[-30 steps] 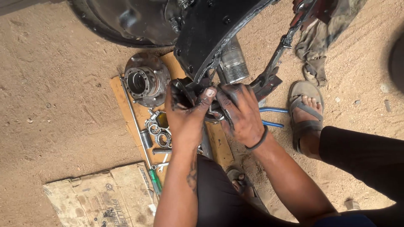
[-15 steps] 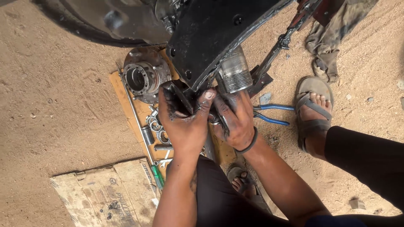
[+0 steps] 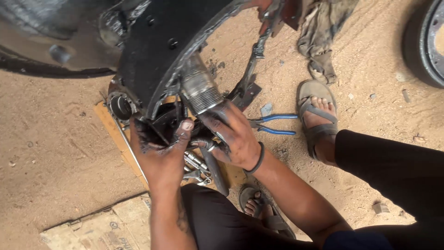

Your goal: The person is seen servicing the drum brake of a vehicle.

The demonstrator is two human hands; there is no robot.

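Both hands are greasy and pressed to the underside of a black brake assembly with a threaded grey axle spindle sticking out. My left hand grips a dark greasy part at the lower edge of the black plate, thumb up beside it. My right hand, with a black band on its wrist, closes on small metal pieces just under the spindle. The two hands touch each other.
A wooden board on the sand carries a wheel hub, a long rod and several loose sockets. Blue-handled pliers lie by my sandalled foot. Flattened cardboard lies lower left, a rag upper right, a wheel at the far right.
The view has shifted closer to the brake plate and spindle. Both hands stayed on the parts under the spindle, with the left hand's fingers curling tighter round the dark part.
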